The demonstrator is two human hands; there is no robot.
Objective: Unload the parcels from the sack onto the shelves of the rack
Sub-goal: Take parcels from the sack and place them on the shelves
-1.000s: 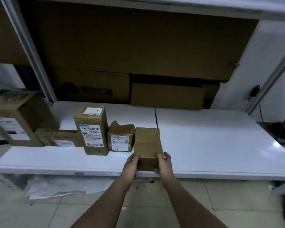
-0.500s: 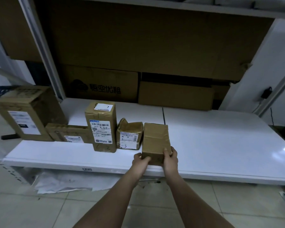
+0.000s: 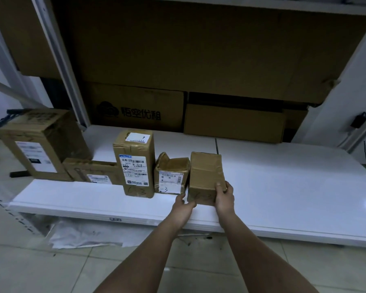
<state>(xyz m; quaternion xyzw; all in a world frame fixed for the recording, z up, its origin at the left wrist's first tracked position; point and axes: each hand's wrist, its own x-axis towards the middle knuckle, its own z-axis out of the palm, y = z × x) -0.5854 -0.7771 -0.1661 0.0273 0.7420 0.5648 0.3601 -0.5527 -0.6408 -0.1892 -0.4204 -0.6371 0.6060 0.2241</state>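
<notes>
Parcel [image 3: 206,176] on shelf [image 3: 283,187]: right hand [image 3: 224,196] grips its corner, left hand [image 3: 183,205] cups its base.

Your two forearms come up from the bottom edge, both bare from as far down as the view reaches to the wrist: no sleeve, cuff, glove, watch or strap shows on either. Your left hand [image 3: 183,205] is bare too, with short nails where the fingertips show. Your right hand [image 3: 224,194] is also bare, its thumbnail cut short and plain. No rings are visible on the fingers you can see. The dim light hides finer marks.
</notes>
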